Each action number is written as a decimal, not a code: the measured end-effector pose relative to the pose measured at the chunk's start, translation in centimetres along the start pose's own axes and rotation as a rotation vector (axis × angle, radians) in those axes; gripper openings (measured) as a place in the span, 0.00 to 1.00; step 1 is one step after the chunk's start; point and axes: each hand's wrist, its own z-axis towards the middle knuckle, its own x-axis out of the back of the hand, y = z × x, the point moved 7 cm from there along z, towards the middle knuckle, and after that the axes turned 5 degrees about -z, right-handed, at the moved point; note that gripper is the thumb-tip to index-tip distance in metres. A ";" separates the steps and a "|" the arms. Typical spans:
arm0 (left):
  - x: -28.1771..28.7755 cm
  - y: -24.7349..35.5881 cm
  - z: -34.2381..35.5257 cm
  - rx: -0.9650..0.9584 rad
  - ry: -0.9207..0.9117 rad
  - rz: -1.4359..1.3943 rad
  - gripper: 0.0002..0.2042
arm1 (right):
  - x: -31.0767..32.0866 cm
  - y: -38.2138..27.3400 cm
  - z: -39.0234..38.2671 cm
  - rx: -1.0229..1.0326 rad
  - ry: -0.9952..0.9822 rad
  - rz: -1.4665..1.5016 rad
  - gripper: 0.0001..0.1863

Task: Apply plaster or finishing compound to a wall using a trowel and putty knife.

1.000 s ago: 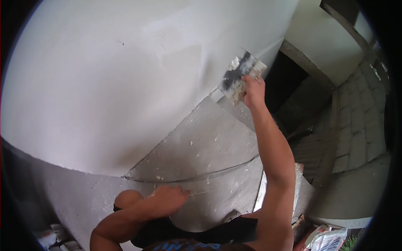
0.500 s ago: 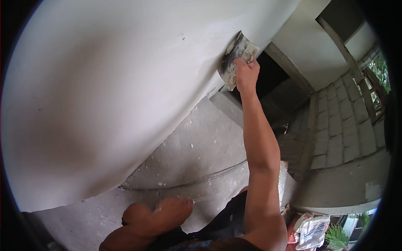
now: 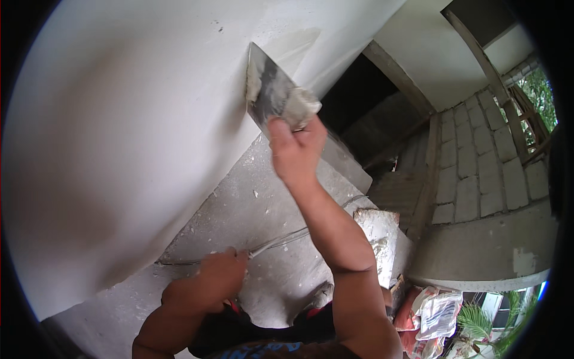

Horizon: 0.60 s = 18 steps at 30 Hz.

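My right hand [image 3: 296, 146] grips a wide, flat metal putty blade [image 3: 269, 81] smeared with pale putty, a thicker lump near the fingers. The blade's far-left edge is at or close to the white wall [image 3: 149, 131]; I cannot tell whether it touches. A damp-looking patch [image 3: 293, 48] shows on the wall just beyond it. Low at left, my left hand [image 3: 224, 272] is closed, slightly blurred. A thin pale strip [image 3: 260, 248] shows at its fingertips, too unclear to name.
Dusty concrete floor [image 3: 221, 209] spreads below, crossed by a thin cable [image 3: 287, 239]. A white-smeared board [image 3: 379, 239] lies beside my right elbow. Sacks [image 3: 439, 314] are piled at lower right. A block wall [image 3: 472, 161] and a dark opening [image 3: 365, 90] stand to the right.
My right hand has drawn the putty blade back from the wall's far end, toward me and left. The blade, bent before, now looks flat. My left hand has moved left and slightly up.
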 end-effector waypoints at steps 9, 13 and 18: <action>7.0 -1.3 -1.6 0.123 0.755 -0.962 0.17 | 13.7 0.3 -1.8 0.031 0.066 0.547 0.15; 6.3 0.5 0.3 0.142 0.686 -1.400 0.17 | 17.5 1.0 -5.1 0.033 0.006 0.613 0.15; 5.3 2.9 1.0 0.107 0.631 -1.447 0.16 | 17.0 -3.6 -6.0 0.472 -0.268 0.074 0.16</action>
